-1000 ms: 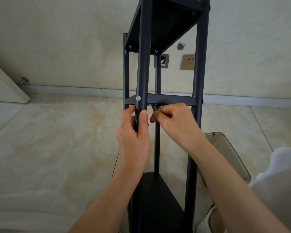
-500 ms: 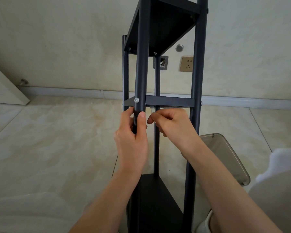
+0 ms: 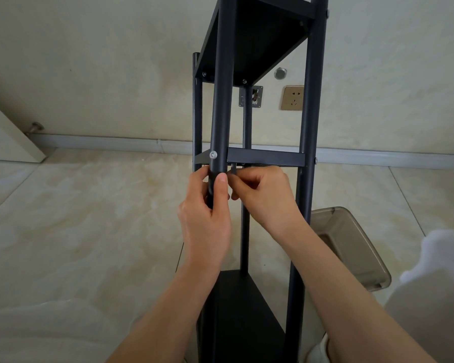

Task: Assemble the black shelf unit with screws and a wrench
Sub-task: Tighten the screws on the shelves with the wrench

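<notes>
Tightening a screw under the middle shelf of the black shelf unit (image 3: pixel 266 158)

The shelf unit stands upright on the floor (image 3: pixel 76 218), its posts running vertically and its middle crossbar lying level just above both hands. The wrench (image 3: pixel 233 169) is a small grey stub poking up from the right hand (image 3: pixel 262 195) towards the underside of that crossbar, just right of the front post; the screw it serves is hidden. The right fingers (image 3: pixel 240 183) are curled and pinch the wrench. The left hand (image 3: pixel 205 218) grips the front post (image 3: pixel 222 100) just below the silver screw (image 3: pixel 213 154), steadying it. The right hand is the nearer to the hidden joint, directly above it. A grey bin (image 3: pixel 351 244) lies on the floor to the right.
</notes>
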